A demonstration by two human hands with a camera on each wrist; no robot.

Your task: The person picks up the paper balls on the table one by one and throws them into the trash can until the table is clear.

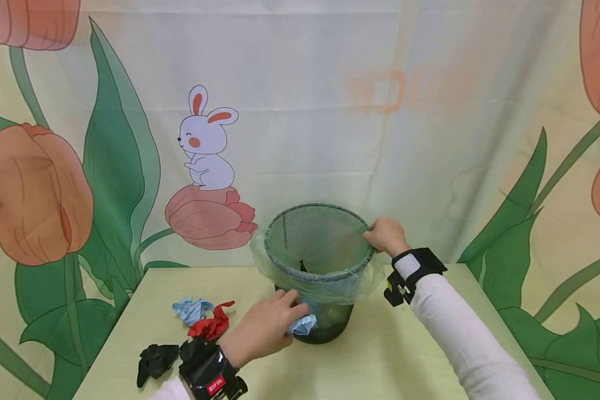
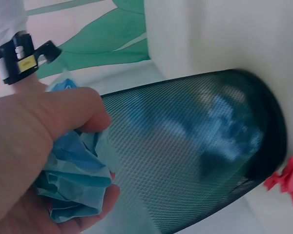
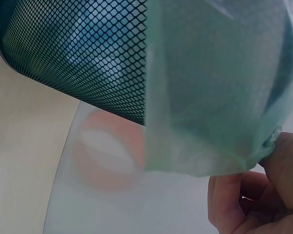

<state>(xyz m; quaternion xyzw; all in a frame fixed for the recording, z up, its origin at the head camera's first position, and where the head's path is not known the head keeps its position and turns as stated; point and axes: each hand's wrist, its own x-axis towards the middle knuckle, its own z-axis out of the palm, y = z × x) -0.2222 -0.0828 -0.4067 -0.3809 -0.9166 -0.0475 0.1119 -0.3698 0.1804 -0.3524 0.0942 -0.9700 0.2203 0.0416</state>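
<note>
My left hand (image 1: 267,323) pinches a crumpled ball of light blue paper (image 1: 303,325) between thumb and fingers, just in front of a dark mesh wastebasket (image 1: 332,328). In the left wrist view the ball (image 2: 80,180) lies within the curled fingers, beside the mesh wall. A thin pale green bin bag (image 1: 325,290) lines the basket and folds over its rim. On the right side of that rim my right hand (image 1: 387,236) grips the edge and the bag. Bluish shapes show dimly through the mesh (image 3: 107,53); what they are is unclear.
To the left on the pale table (image 1: 390,361) lie another crumpled blue paper (image 1: 192,310), a red one (image 1: 213,324) and a black one (image 1: 157,361). Behind the table hangs a cloth backdrop (image 1: 310,139) printed with tulips and a rabbit.
</note>
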